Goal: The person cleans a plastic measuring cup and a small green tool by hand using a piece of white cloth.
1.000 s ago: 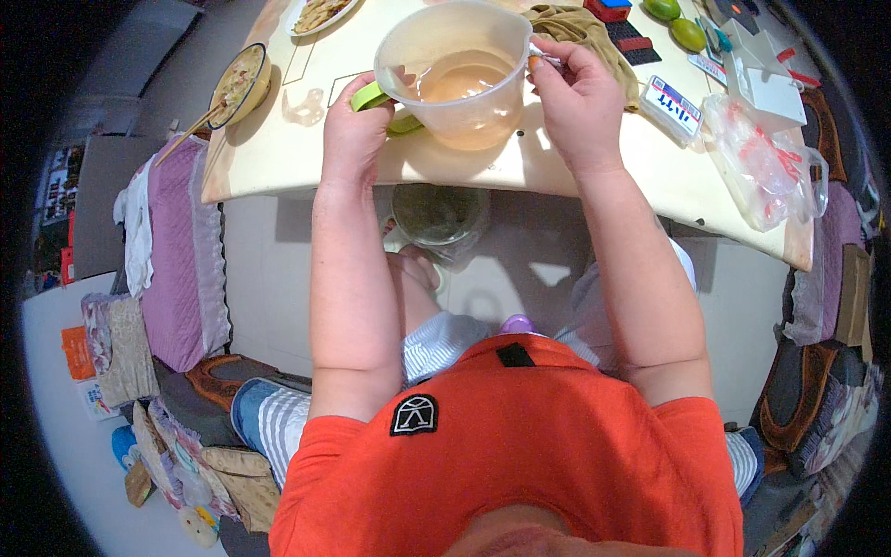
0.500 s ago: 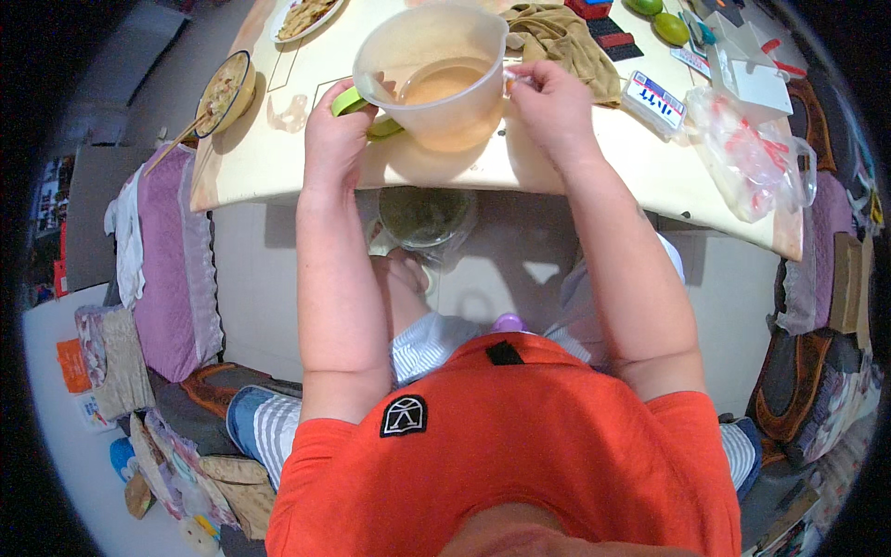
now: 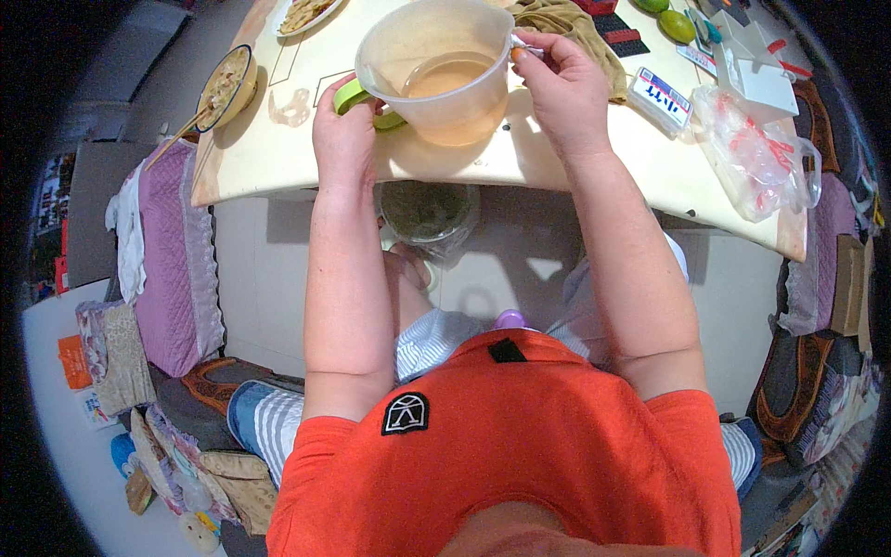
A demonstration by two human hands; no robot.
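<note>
My left hand (image 3: 345,139) is wrapped round the lime-green handle (image 3: 351,96) of a translucent plastic jug (image 3: 429,116). Brownish, see-through liquid seems to lie at the bottom of the jug, which stands at the table's near edge. On the jug's right side, my right hand (image 3: 568,97) pinches a small crumpled white tissue (image 3: 525,46) against the outer wall, close to the rim. Just behind that hand a crumpled olive-brown cloth (image 3: 580,35) lies on the table. To its right is a white and blue soft pack (image 3: 660,100).
On the cream table (image 3: 269,167), a bowl of food (image 3: 243,100) with chopsticks (image 3: 178,139) sits left, a plate (image 3: 320,20) behind it. Right are a plastic bag (image 3: 742,153), white box (image 3: 756,82) and green fruits (image 3: 675,26). A lined bin (image 3: 427,212) stands below the table.
My right hand has shifted slightly right and up along the jug's wall, and the white tissue shows more clearly. My left hand keeps its hold on the handle.
</note>
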